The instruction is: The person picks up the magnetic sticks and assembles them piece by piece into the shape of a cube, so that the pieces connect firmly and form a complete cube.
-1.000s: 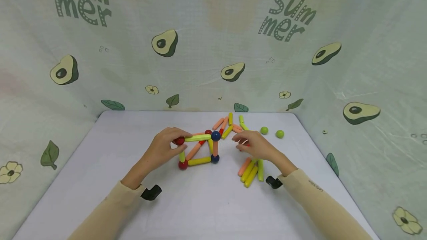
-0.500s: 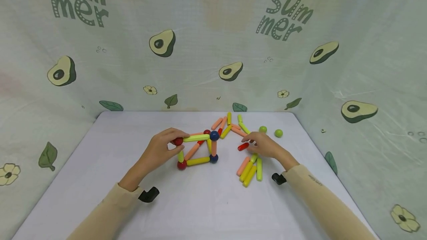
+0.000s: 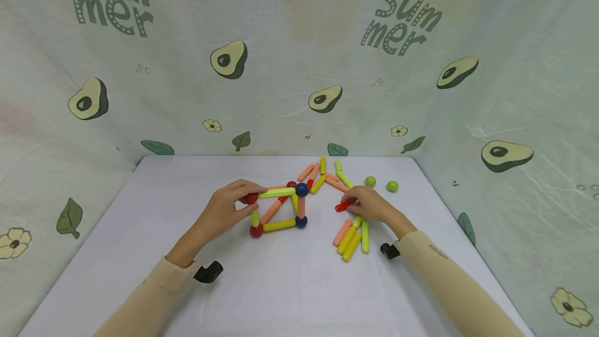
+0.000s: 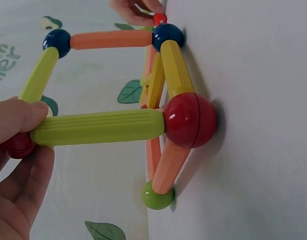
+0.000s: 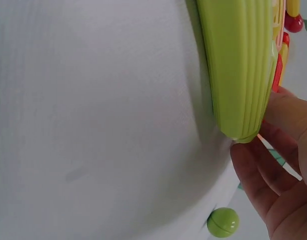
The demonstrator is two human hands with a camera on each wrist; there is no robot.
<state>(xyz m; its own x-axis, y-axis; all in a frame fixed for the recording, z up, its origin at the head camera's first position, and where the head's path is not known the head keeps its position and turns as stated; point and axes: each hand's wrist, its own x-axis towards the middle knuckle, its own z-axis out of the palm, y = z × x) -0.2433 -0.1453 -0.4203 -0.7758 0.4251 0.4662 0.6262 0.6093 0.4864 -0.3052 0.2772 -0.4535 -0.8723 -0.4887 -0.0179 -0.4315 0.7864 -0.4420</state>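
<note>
My left hand (image 3: 229, 202) pinches a red ball (image 3: 251, 198) at the raised left corner of a frame made of magnetic sticks and balls. From that ball a lime stick (image 4: 98, 127) leads down to a second red ball (image 4: 190, 120) on the table, and another lime stick (image 3: 276, 193) runs to a blue ball (image 3: 301, 190). A green ball (image 4: 158, 195) shows at another corner. To the right, my right hand (image 3: 369, 204) pinches the right end of a short red stick (image 3: 342, 206), low over the table. Its fingers partly cover the stick.
Yellow sticks (image 3: 350, 243), with salmon and lime ones, lie in front of my right hand. Behind it are several more loose sticks (image 3: 318, 184) and two green balls (image 3: 392, 186). A patterned cloth (image 3: 276, 66) stands behind the white table (image 3: 262, 290).
My right hand has shifted slightly right, uncovering the red stick, and its fingers have closed on the stick's right end. My left hand keeps hold of the red ball, nearly still.
</note>
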